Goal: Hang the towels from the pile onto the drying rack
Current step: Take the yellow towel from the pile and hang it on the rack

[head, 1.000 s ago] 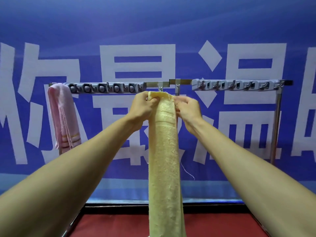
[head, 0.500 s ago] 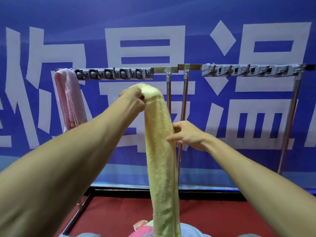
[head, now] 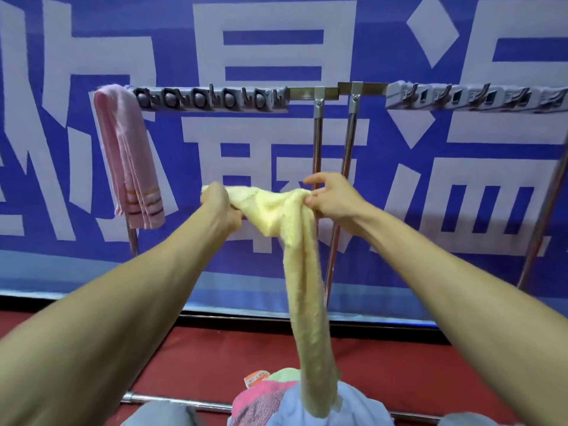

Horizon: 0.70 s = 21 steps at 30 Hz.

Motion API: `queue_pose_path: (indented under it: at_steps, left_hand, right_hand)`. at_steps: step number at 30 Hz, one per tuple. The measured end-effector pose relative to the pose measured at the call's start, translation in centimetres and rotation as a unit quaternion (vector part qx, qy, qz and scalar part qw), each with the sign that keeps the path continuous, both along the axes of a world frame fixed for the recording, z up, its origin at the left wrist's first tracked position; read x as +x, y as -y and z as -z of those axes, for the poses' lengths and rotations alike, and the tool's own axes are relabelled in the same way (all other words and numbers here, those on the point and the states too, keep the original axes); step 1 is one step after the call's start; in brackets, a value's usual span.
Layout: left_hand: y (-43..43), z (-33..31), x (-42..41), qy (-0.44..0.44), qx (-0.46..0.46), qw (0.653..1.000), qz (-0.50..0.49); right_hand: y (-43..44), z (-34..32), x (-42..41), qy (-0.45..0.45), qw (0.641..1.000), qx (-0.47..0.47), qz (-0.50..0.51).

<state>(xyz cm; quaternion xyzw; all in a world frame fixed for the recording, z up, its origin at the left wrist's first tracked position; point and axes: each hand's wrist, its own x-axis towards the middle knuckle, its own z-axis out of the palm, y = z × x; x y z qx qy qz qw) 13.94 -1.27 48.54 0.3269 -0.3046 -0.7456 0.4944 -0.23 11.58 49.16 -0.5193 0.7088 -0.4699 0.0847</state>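
Observation:
A pale yellow towel [head: 302, 272] hangs long from both hands, well below the rack's top bar. My left hand [head: 219, 207] grips its upper left end. My right hand [head: 330, 196] pinches the upper right part, forefinger stretched out. The stretch between the hands is bunched. The towel's lower end drapes onto the pile of towels [head: 276, 398] at the bottom edge, pink, green and blue. The metal drying rack [head: 318, 93] stands in front, its top bar carrying grey clip strips. A pink towel [head: 129, 155] with striped ends hangs over the bar's left end.
Two upright metal poles [head: 347, 142] of the rack stand just behind my right hand. A blue banner with large white characters [head: 270, 56] fills the background. A low rack bar [head: 184, 404] crosses the red floor [head: 399, 364] near the pile.
Both hands have come down from the top bar with the yellow towel and moved apart. The right hand has shifted to its upper edge. The view has tilted down, showing the pile.

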Motion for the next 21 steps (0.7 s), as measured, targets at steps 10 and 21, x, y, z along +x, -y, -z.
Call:
queue_pose_path:
  at_steps: [10,21]
  left_hand:
    - [-1.5,9.4,-0.8,0.132,-0.179,0.931,0.289]
    - [-3.8,7.3,-2.0,0.170,-0.338,0.882,0.280]
  right_hand:
    - [2.9,-2.2,-1.2,0.087,0.992,-0.075,0.058]
    - [1.7,-2.5,-4.6,0.257,0.943,-0.152,0.144]
